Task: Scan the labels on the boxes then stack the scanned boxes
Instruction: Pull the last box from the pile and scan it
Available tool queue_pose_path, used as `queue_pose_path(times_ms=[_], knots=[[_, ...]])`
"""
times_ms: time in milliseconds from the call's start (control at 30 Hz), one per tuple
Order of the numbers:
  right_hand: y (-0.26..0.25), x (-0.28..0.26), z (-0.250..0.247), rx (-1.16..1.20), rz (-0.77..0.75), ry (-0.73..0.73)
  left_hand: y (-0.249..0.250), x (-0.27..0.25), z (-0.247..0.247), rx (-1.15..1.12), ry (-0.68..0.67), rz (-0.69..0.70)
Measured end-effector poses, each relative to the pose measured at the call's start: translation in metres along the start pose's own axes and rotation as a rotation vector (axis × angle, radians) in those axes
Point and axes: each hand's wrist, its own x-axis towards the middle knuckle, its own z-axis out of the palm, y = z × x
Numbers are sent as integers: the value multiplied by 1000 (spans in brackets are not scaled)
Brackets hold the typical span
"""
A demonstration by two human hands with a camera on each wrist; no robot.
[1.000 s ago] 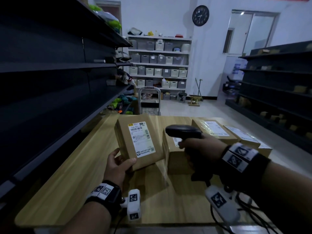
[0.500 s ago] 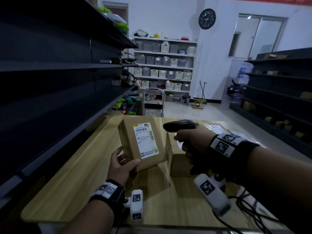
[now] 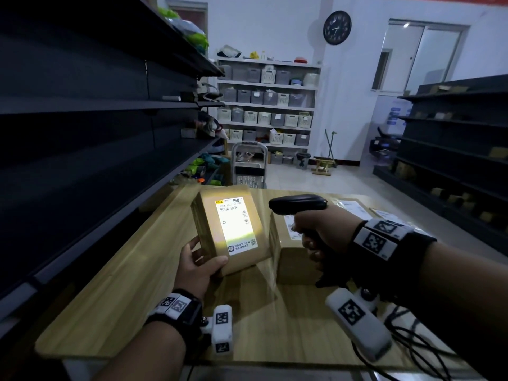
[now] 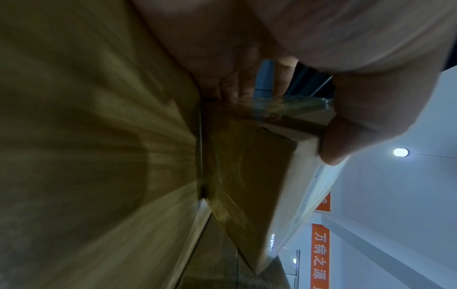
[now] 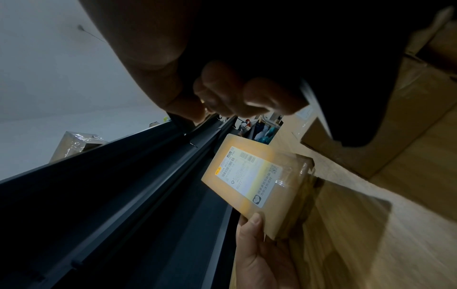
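Note:
My left hand [image 3: 198, 261] grips a small brown cardboard box [image 3: 211, 232] by its lower corner and holds it tilted up over the wooden table [image 3: 110, 298]. Its white shipping label [image 3: 236, 224] faces me and glows under bright scanner light. My right hand [image 3: 321, 235] grips a black handheld scanner [image 3: 298, 204], whose head points left at that label. In the right wrist view the lit label [image 5: 247, 172] shows on the box [image 5: 281, 195], with my left thumb [image 5: 252, 224] on its front. In the left wrist view my thumb [image 4: 346, 136] and fingers [image 4: 237, 86] clamp the box [image 4: 247, 176].
A second box [image 3: 297, 259] stands on the table right behind the held one. More labelled boxes [image 3: 354, 209] lie flat at the far right. Dark shelving [image 3: 82, 133] runs along the left and another rack [image 3: 453, 149] stands right. Cables [image 3: 412, 342] trail at the table's near right.
The scanner light has come on and now floods the label, which was unlit before. My right hand with the scanner has risen slightly; the box stays held up in my left hand.

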Motion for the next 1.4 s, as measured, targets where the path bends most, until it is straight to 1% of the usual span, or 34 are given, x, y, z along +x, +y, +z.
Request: queue_pose_path(times_ms=[167, 400, 567, 833, 933, 1067, 1200, 1300, 1400], knots=[[-1, -4, 2, -11, 3, -5, -5, 5, -2, 14, -18, 11], [1, -7, 3, -9, 29, 10, -18, 17, -6, 14, 7, -5], [1, -8, 1, 26, 9, 9, -13, 14, -5, -11, 1, 12], [6, -7, -2, 84, 22, -8, -6, 6, -3, -22, 5, 35], [19, -4, -7, 175, 23, -43, -5, 4, -2, -31, 2, 36], [46, 5, -18, 378, 45, -76, -2, 2, -2, -39, -22, 33], [84, 19, -33, 610, 52, -118, 1, -1, 1, -70, -19, 26], [118, 30, -44, 789, 90, -115, 0, -2, 1, -97, -10, 22], [151, 44, -53, 889, 99, -124, -1, 0, 2, -126, 6, 17]])
